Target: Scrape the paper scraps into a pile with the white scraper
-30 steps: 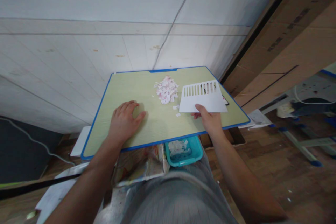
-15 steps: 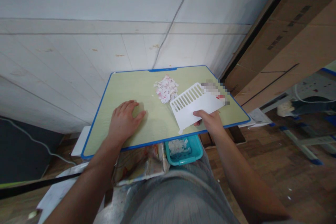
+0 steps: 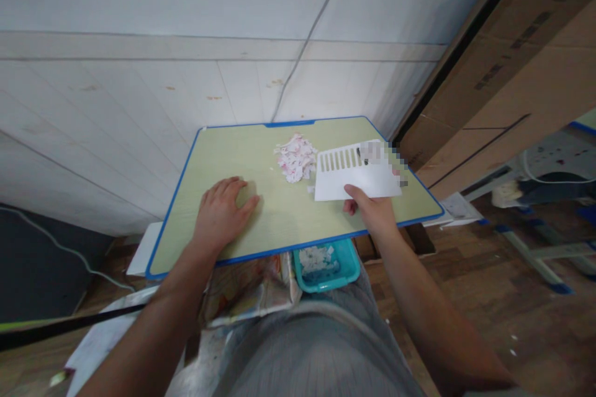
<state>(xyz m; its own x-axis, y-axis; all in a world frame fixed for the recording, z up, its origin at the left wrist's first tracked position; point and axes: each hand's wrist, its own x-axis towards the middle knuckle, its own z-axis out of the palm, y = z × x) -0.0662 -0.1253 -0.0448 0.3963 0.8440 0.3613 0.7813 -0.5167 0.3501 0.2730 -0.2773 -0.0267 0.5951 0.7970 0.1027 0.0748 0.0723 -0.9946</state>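
My right hand [image 3: 370, 208] grips a flat white card [image 3: 339, 185] with a row of slots cut along its far part, thumb on top and fingers beneath. A small white scrap [image 3: 311, 189] shows at the card's left edge. Part of the card's right side is blurred out. My left hand [image 3: 223, 208] lies on the left of the table with fingers spread, holding nothing. Between the hands, toward the back, is a heap of torn paper pieces [image 3: 296, 158], white with pinkish marks, just left of the card.
The pale green table [image 3: 261, 223] has a blue rim and stands against a white wall [image 3: 139, 99]. A turquoise basket [image 3: 326, 285] with white scraps sits below the front edge. Cardboard boxes [image 3: 493, 93] rise at the right. A grey cable [image 3: 307, 43] runs down the wall.
My right hand has turned the card clockwise, so its near edge now runs almost level. The left hand and the paper heap have stayed in place.
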